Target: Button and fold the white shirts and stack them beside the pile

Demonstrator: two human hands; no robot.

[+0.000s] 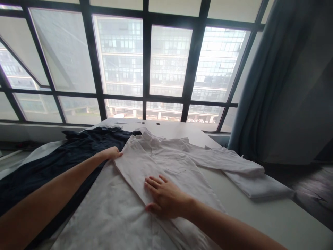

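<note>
The right hand [165,198] lies open and flat on the white shirt [158,166] on the desk [270,215]; the left hand [111,153] touches its front edge, grip unclear. Sliding pressure may wrinkle the cloth or drag it over the dark garment [62,163].

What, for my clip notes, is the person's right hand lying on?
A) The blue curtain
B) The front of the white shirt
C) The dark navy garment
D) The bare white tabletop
B. The right hand lies spread flat on the front of the white shirt, just below its chest pocket, well apart from the dark garment.
</note>
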